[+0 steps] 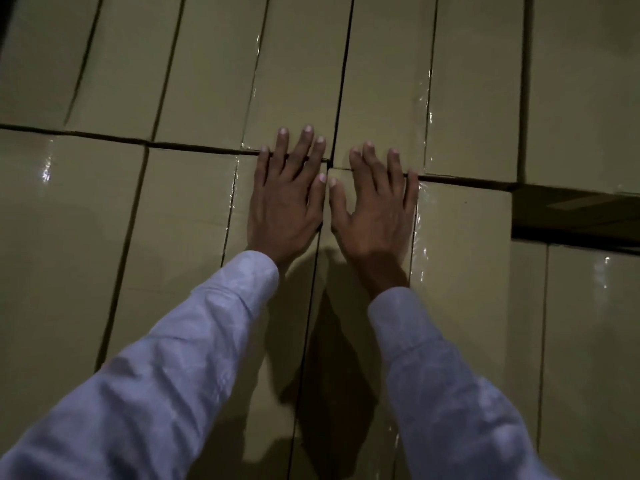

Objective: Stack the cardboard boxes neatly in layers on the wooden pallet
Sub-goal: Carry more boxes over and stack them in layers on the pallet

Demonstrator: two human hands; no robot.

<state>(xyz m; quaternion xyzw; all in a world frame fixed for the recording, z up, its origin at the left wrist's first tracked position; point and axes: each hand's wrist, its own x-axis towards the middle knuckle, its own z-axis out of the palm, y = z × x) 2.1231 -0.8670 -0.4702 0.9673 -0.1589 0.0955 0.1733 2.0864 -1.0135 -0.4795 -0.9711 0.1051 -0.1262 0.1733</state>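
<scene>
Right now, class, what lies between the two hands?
Between left hand and right hand runs only the dark seam of two cardboard boxes; head view.

Cardboard boxes (187, 216) are packed edge to edge across the frame. The seams (343, 81) between them are thinner than a finger and give no passage. The only open room is a dark recess (575, 216) at right centre, between upper and lower boxes. The left hand (284, 202) and right hand (377, 209) lie flat, covering the centre junction.

Both hands lie flat, fingers spread, on tan rectangular cardboard boxes (180, 237) packed side by side: left hand (285, 199) and right hand (375, 209) flank one seam, fingertips reaching the row beyond. Pale blue sleeves (194, 341) cover both arms.
</scene>
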